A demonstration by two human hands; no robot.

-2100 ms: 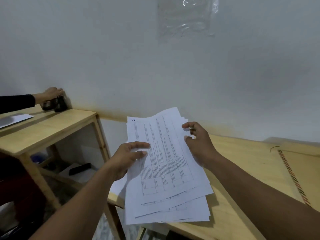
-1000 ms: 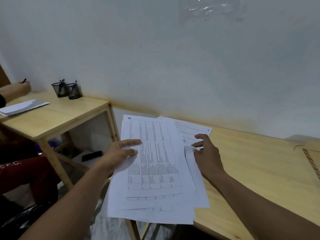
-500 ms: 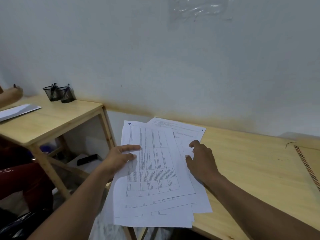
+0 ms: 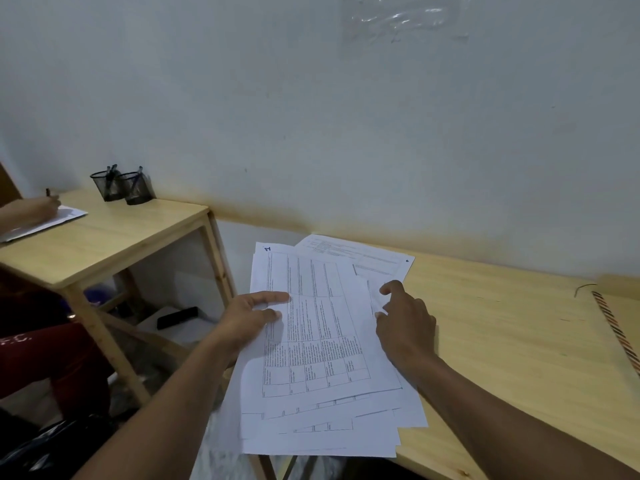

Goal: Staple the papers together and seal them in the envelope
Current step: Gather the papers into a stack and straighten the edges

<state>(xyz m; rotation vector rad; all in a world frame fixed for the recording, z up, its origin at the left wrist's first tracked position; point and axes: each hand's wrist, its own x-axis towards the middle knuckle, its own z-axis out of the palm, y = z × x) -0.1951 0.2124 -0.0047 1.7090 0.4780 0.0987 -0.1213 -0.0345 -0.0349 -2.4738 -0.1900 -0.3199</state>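
Wooden surface (image 4: 502,341) by a white wall (image 4: 311,133) carries fanned papers (image 4: 322,341); left hand (image 4: 249,317) lies flat-fingered on them, right hand (image 4: 405,323) touches their right edge with bent fingertips.

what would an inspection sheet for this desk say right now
surface: wooden table; the papers overhang its left edge.
job's things: papers loose and unevenly fanned; one sheet sticks out behind them at an angle; envelope at the right edge; no stapler seen.
clutter: nothing seen.
hands: left hand at the stack's left edge, two digits straight on the top sheet, rest hidden; right hand at its right edge, fingers bent, tips on the sheets.
cables: none sure; thin dark strand by the envelope's far corner.
surroundings: white wall with a plastic sheet; side table with two mesh pen cups and another person's hand writing.
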